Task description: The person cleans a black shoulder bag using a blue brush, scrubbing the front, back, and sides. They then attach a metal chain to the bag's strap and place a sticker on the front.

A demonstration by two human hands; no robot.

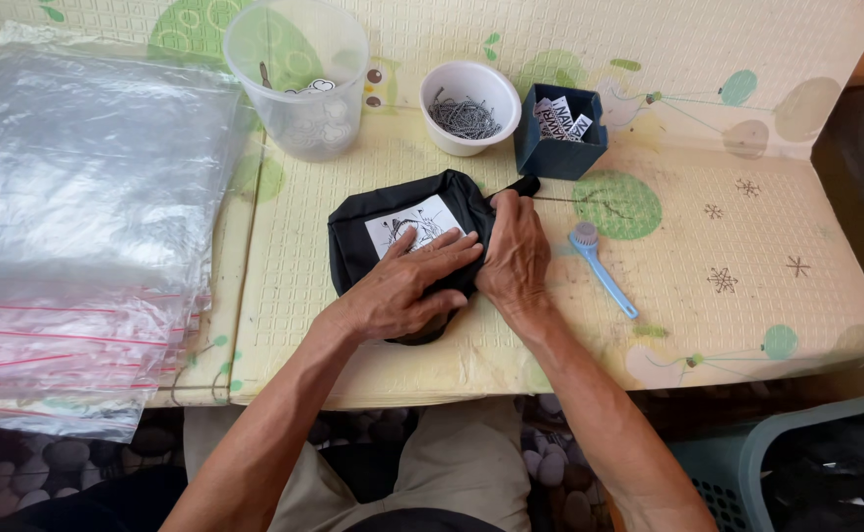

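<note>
Here, looking down from my head camera, both my hands rest on a folded black cloth item that lies in the middle of a pale yellow foam mat printed with green circles and small snowflakes. My left hand lies flat on it, fingers spread and pressing beside a white printed label on its top face. My right hand presses down on the cloth's right edge, fingers together and curled over it; neither hand is clenched around anything.

Just right of my right hand lies a small light blue brush, not touching it. Behind the cloth stand three containers in a row: a clear plastic cup at the left, a white bowl of small metal pins in the middle, and a dark blue box holding printed paper tags at the right. Far left, a stack of clear zip bags with red seal strips overlaps the mat's edge. At the lower right corner is part of a teal plastic basket.
</note>
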